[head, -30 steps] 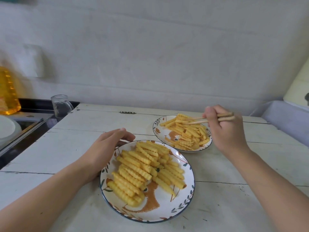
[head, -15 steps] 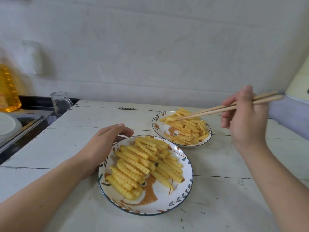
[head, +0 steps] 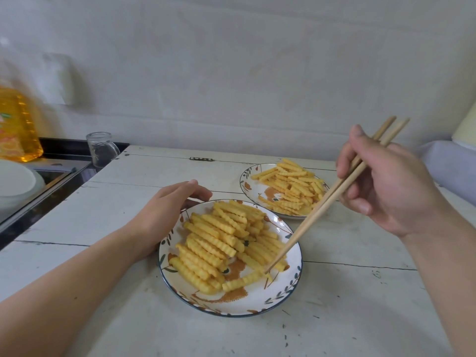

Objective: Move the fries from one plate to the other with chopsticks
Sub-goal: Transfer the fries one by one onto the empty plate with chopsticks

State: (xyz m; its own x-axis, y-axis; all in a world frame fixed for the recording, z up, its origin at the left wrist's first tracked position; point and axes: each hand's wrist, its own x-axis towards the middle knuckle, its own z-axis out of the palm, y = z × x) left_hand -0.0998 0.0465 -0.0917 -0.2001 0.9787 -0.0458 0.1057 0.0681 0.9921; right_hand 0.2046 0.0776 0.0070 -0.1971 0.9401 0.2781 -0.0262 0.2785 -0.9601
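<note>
Right hand (head: 386,184) raised right of near plate (head: 257,304), fingers curled round chopsticks (head: 327,202); sticks slant down-left, tips touching fries (head: 213,243) at pile's right edge. Left hand (head: 164,215) relaxed, fingers cupped against near plate's left rim, gripping nothing. Far plate (head: 247,184) behind near plate, more fries on it.

Whitewashed plank table (head: 144,191) against pale plaster wall (head: 231,73); black counter (head: 64,161) left with glass jar (head: 101,152), oil bottle (head: 15,124) (amber, blurred); soft, even light
</note>
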